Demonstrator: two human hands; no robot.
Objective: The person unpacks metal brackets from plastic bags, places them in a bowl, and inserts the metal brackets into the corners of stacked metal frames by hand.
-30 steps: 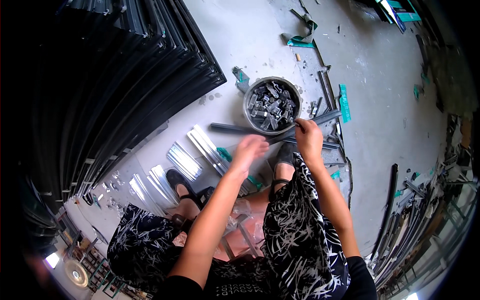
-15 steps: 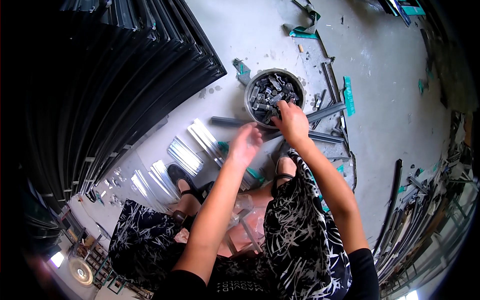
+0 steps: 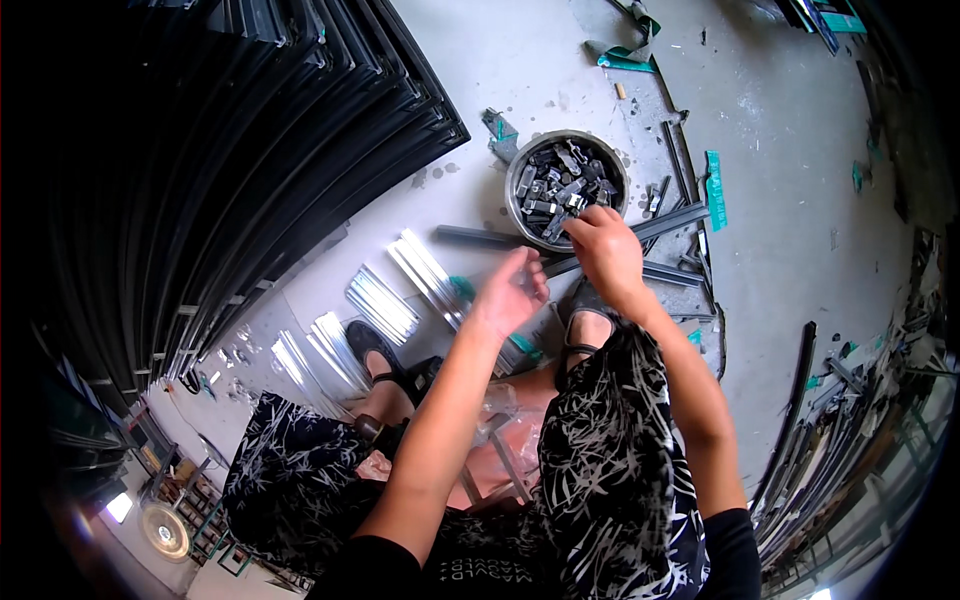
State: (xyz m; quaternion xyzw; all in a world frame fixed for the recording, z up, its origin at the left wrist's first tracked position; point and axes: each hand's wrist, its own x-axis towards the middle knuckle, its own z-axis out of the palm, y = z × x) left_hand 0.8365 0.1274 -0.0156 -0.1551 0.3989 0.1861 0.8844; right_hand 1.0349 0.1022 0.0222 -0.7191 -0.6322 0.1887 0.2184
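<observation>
A round metal bowl (image 3: 512, 208) stands on the floor in front of me, filled with small black and silvery metal fittings (image 3: 566, 188). My right hand (image 3: 608, 252) is over its near rim with thumb and fingers drawn together; whether a fitting is between them, I cannot make out. Just left of it, my left hand (image 3: 510, 294) hovers short of the bowl, palm turned up. Its fingers are loosely bent and apart, slightly blurred, with nothing visible in them.
Dark metal profiles (image 3: 672, 222) lie under and beside the bowl. Bright silver strips (image 3: 382, 306) lie in bundles left of my feet. A tall stack of black frames (image 3: 330, 150) fills the left. Long offcuts (image 3: 800, 470) pile up at the right, and green film scraps (image 3: 714, 190) litter the floor.
My right hand has drawn back from the fittings to the bowl's near rim, and its fingers have closed together. My left hand remains beside it. The whole view has shifted slightly.
</observation>
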